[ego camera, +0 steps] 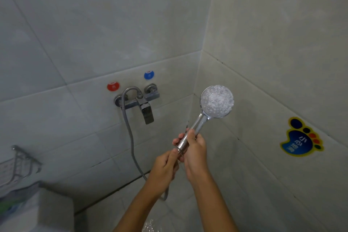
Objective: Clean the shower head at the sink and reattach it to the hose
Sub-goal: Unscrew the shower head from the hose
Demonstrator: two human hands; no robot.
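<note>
A chrome shower head (216, 100) with a round, whitish nozzle face points up and toward me in the shower corner. My right hand (194, 149) grips its shiny handle. Just below, my left hand (164, 168) pinches the hose end where it meets the bottom of the handle. The grey metal hose (130, 135) runs from the wall mixer tap (140, 102) down and loops under my left wrist.
Red (113, 86) and blue (149, 75) temperature markers sit above the tap on the tiled wall. A metal wire rack (20, 162) hangs at the left, above a white box-like object (37, 211). A blue foot-shaped sticker (301, 137) is on the right wall.
</note>
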